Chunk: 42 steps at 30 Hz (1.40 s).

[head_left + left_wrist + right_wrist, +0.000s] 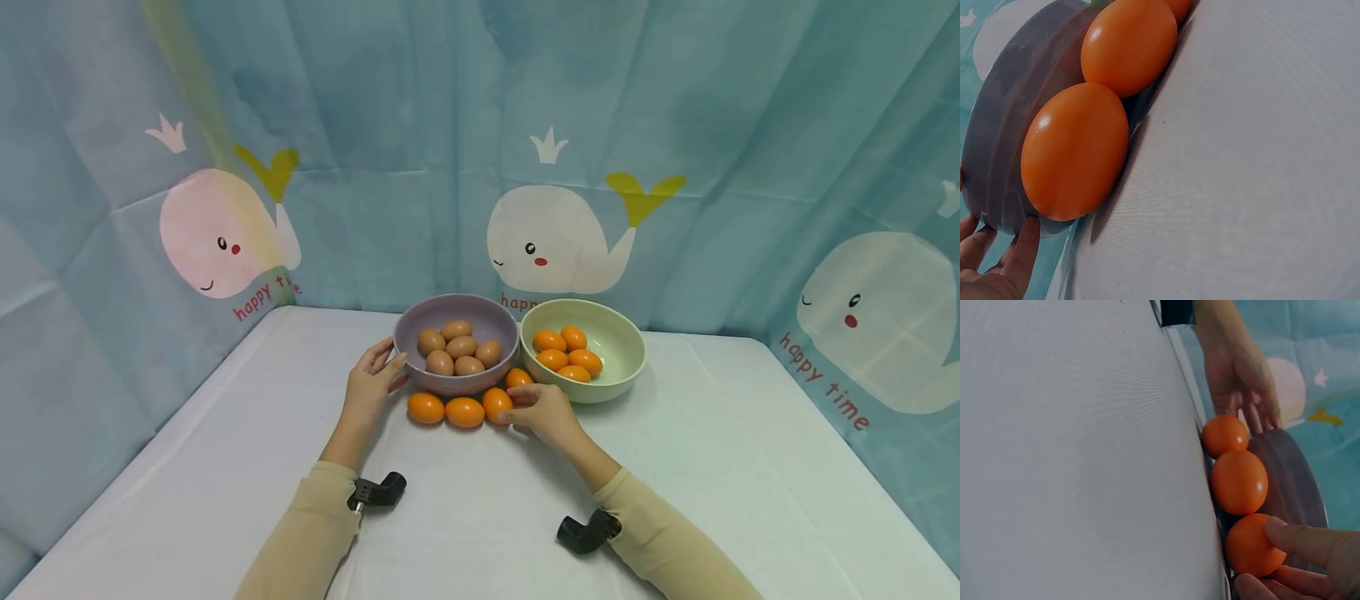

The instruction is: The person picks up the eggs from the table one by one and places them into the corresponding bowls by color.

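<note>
A purple bowl holds several brown eggs. Against its left side rest the extended fingers of my left hand, which also show at the bowl's wall in the left wrist view. In front of the bowl, an orange egg lies on the table beside another orange egg at the left end. My right hand pinches the orange egg at the right end of this row, its thumb on one side and fingers on the other. Behind that hand, one more orange egg sits between the bowls.
A light green bowl stands right of the purple one, with several orange eggs inside. White cloth covers the table. A blue whale-print curtain hangs behind the bowls. Black camera mounts sit on both wrists.
</note>
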Each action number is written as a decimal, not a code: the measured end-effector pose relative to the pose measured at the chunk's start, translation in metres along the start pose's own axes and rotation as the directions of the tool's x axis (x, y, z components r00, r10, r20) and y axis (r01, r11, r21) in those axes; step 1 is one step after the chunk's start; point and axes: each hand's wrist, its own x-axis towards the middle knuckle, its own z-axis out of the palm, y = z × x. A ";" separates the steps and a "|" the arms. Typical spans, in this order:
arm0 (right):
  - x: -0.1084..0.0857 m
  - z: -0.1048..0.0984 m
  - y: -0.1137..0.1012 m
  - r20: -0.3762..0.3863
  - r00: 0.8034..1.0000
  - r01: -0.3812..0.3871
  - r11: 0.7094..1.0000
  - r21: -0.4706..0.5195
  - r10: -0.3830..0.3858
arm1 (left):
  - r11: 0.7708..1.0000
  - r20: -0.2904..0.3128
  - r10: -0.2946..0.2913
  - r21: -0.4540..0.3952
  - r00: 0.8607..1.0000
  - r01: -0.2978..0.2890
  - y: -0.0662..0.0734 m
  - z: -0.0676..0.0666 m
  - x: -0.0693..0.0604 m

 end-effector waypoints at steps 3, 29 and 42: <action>0.000 0.000 0.000 -0.004 1.000 0.006 1.000 -0.013 -0.006 | 1.000 -0.002 -0.003 -0.001 1.000 0.003 0.001 0.000 -0.001; -0.005 -0.022 -0.017 0.037 0.999 -0.025 1.000 0.004 0.025 | 1.000 0.005 -0.007 0.009 1.000 0.007 0.003 -0.001 0.000; -0.014 -0.057 -0.046 0.026 1.000 -0.021 0.988 0.150 0.018 | 1.000 0.012 -0.008 -0.004 1.000 0.008 0.003 -0.001 -0.001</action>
